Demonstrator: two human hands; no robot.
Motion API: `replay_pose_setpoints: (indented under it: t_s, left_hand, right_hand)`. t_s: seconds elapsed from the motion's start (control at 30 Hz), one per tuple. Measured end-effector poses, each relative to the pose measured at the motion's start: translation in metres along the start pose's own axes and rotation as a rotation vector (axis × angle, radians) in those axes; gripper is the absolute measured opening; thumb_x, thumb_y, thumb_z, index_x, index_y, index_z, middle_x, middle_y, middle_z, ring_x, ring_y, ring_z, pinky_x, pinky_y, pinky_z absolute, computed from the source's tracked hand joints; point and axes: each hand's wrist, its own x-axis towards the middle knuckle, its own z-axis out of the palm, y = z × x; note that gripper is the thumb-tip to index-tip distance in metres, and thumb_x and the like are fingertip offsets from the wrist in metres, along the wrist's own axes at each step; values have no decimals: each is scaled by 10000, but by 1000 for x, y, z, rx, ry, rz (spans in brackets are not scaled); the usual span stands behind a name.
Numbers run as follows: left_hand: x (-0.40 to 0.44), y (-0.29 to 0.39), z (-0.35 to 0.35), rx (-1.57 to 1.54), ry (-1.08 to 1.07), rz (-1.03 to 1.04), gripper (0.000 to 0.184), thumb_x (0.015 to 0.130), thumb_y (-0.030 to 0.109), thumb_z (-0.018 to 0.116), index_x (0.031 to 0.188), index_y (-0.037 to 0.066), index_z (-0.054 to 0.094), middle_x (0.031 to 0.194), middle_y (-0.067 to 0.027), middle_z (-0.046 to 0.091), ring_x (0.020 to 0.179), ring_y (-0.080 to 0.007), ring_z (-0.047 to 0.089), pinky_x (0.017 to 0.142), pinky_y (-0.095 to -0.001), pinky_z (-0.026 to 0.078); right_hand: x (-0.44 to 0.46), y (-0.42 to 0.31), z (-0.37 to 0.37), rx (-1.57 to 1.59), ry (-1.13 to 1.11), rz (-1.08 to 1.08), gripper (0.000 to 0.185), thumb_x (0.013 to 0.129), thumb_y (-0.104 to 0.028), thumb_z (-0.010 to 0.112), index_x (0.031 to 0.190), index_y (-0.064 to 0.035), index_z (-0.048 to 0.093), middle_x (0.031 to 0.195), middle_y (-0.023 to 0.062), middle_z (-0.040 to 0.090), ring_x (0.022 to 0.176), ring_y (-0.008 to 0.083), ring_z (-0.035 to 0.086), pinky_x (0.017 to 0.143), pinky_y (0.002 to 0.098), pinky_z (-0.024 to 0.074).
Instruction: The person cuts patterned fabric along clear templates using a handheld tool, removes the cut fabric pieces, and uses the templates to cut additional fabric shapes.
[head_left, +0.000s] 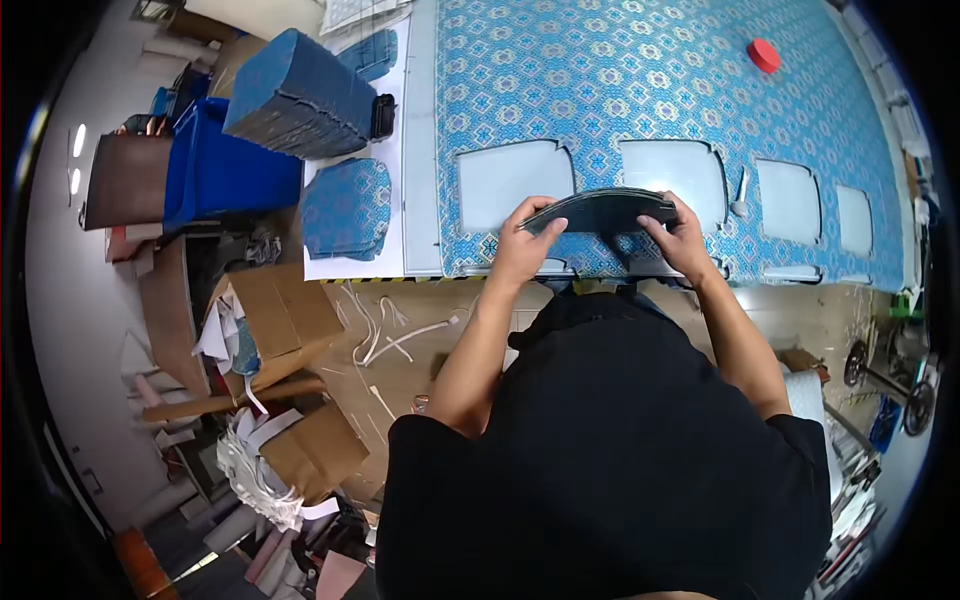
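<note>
Left hand (519, 252) and right hand (685, 242) pinch opposite ends of a bowed, dark stack of thin sheets (600, 212), thumbs on its near face. It is held above the near edge of blue, floral-patterned fabric (510, 80) with cut-out openings. From the stack: round red object (764, 56), between one and two o'clock; tall blue pile of cut pieces (300, 100), ten o'clock; low blue patterned pile (345, 210), nine o'clock.

Tan floor (412, 376), scattered white strips (424, 331); cardboard boxes (290, 318) at left (one open, scraps inside).
</note>
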Motion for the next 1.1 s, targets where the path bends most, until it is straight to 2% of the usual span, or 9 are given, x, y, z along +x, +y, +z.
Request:
replay_pose_setpoints:
  t_s: [0.17,0.3,0.4,0.47,0.63,0.73,0.87,1.0,1.1]
  left_hand:
    - [-20,9,1,160,92,77,264,977,137,755,1184,14,647,967,-11,700,902,-86,613,802,-278,511]
    - [-29,-17,-12,-223,168,82,419,977,109,745,1322,-37,556,1164,-85,700,1013,-140,657,902,-313,542]
    - [-52,-6,-7,-920,143,76,529,995,27,654,1483,-8,455,1375,-125,622,1251,-267,627,1091,-448,515]
    - [-59,14,3,-988,229,77,549,1000,14,634,1511,3,436,1406,-126,600,1312,-273,579,1110,-465,490]
    - [-36,75,-68,-574,798,213,472,973,-53,624,1426,7,507,1383,-131,610,1217,-251,614,1053,-439,523]
    - [-37,119,-158,-411,980,265,406,1000,-7,607,1394,-20,512,1309,-170,652,1130,-299,675,989,-459,583]
    - [-39,82,-312,-375,858,292,426,1014,54,633,1419,-10,517,1342,-181,641,1141,-304,675,958,-460,594]
    - [-38,9,-377,-417,1030,-370,500,1007,196,710,1429,8,518,1448,-179,574,1248,-320,630,1015,-467,564]
    - [-44,-67,-424,-468,992,-348,466,983,216,748,1364,22,562,1375,-154,601,1216,-290,639,1018,-434,564]
  right_hand:
    - [-2,5,4,56,30,45,121,1003,-99,717,1016,-7,640,857,-28,604,796,72,526,743,254,471]
    - [-8,-5,22,167,17,79,168,1024,-130,700,1143,-15,667,991,2,694,889,79,609,810,262,517]
    - [-2,-36,50,389,60,95,260,1047,-157,674,1255,-10,627,1078,20,708,937,89,629,853,269,527]
    - [4,-48,68,354,84,81,269,1052,-165,668,1265,-8,621,1080,20,704,957,86,623,869,272,525]
    - [19,-73,78,307,-246,3,308,1068,-109,609,1350,-18,525,1236,88,665,1003,119,643,899,307,535]
    - [15,-154,77,161,-310,-314,293,1051,-78,606,1333,-26,547,1264,151,689,1048,193,705,906,339,560]
    - [19,-237,53,-98,-485,-908,162,971,-100,667,1126,-58,683,1001,128,753,826,246,730,709,346,588]
    - [-12,-291,66,-97,-331,-1248,79,896,-167,714,966,-138,689,947,78,753,693,205,693,640,298,568]
    - [-14,-305,121,-68,-137,-1266,105,872,-179,725,963,-147,683,906,59,739,693,200,687,634,294,566]
